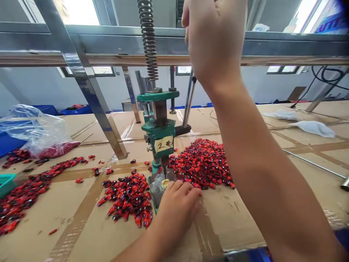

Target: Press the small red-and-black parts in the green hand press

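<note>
A green hand press [160, 131], marked "2 #", stands upright on the cardboard-covered table. My right hand [215, 40] is raised high at the right of it, fingers closed round the top of its metal lever [189, 100]; the grip itself is hidden behind the hand. Down at the press base [156, 191], my left hand [178, 203] lies with bent fingers beside a small yellowish fixture [165, 183] under the punch [164, 171]. Whatever its fingertips pinch is hidden. Small red and black plastic parts [203, 162] are heaped behind my left hand, with a smaller pile [132, 198] left of the base.
A steel frame leg [92, 98] slants down at the left, and a crossbar [114, 45] runs overhead. Further left are a clear plastic bag [43, 131], a strip of more parts [35, 189] and a green basket [7, 185]. A metal rod [313, 163] lies at the right.
</note>
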`<action>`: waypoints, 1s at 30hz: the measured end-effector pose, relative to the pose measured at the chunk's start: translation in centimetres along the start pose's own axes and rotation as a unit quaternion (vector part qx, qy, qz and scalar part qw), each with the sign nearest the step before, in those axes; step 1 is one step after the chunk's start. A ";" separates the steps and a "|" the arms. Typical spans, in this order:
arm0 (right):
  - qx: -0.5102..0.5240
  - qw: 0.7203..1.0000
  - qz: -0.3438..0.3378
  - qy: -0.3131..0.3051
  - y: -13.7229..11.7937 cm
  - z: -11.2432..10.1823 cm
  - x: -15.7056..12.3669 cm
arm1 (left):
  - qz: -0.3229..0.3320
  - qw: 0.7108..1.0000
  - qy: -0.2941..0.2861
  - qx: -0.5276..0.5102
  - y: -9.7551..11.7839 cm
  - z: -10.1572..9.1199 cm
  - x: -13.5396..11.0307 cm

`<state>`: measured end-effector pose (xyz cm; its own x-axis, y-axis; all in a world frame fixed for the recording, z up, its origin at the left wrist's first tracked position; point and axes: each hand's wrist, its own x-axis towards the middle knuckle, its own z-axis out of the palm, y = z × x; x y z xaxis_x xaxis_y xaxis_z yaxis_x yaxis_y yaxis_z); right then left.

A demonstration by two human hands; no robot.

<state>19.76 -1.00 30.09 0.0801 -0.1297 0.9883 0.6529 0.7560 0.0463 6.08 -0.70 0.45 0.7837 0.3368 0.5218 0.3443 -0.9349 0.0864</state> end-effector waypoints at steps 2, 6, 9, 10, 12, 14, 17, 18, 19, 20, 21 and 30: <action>-0.029 0.999 0.010 -0.019 0.0 -0.1 0.0 | -0.017 0.993 -0.088 0.077 0.6 1.6 2.3; -0.033 0.999 0.004 -0.034 0.1 -0.5 0.1 | -0.002 0.969 -0.222 0.107 -0.8 3.1 5.9; -0.026 0.999 0.007 -0.035 0.2 -0.4 0.1 | 0.036 0.963 -0.242 0.116 -1.3 2.8 7.2; -0.029 0.999 0.014 -0.034 0.2 -0.4 0.1 | 0.044 0.963 -0.237 0.118 -1.2 2.4 7.2; -0.027 0.999 0.014 -0.028 0.1 -0.4 0.0 | 0.035 0.974 -0.212 0.077 -1.0 1.5 6.3; -0.034 0.999 0.012 -0.032 -0.1 -0.4 0.0 | -0.033 0.986 -0.160 -0.040 -1.1 0.3 4.2; -0.063 0.997 0.014 -0.031 -0.2 -0.3 0.0 | -0.195 0.947 -0.055 -0.250 -2.7 -1.1 -0.5; -0.060 0.998 0.006 -0.022 -0.1 -0.2 0.0 | -0.247 0.926 -0.016 -0.285 -3.6 -1.3 -1.9; -0.048 0.999 -0.005 -0.012 0.0 -0.1 0.0 | -0.299 0.908 0.012 -0.292 -4.6 -1.4 -3.1; -0.027 0.999 -0.023 0.001 0.2 0.0 0.0 | -0.342 0.896 0.033 -0.281 -5.6 -1.3 -3.8; -0.014 0.999 -0.037 0.009 0.3 0.1 -0.1 | -0.364 0.891 0.051 -0.267 -6.5 -1.2 -4.2; -0.063 0.998 -0.010 -0.012 -0.7 -0.5 -0.7 | -0.260 0.941 0.099 -0.193 -8.2 -0.3 -1.6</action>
<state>19.63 -1.71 29.34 0.0501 -0.1277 0.9906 0.7432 0.6674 0.0485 1.85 6.35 -0.83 0.4373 0.7677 0.4683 0.4110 -0.6338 0.6552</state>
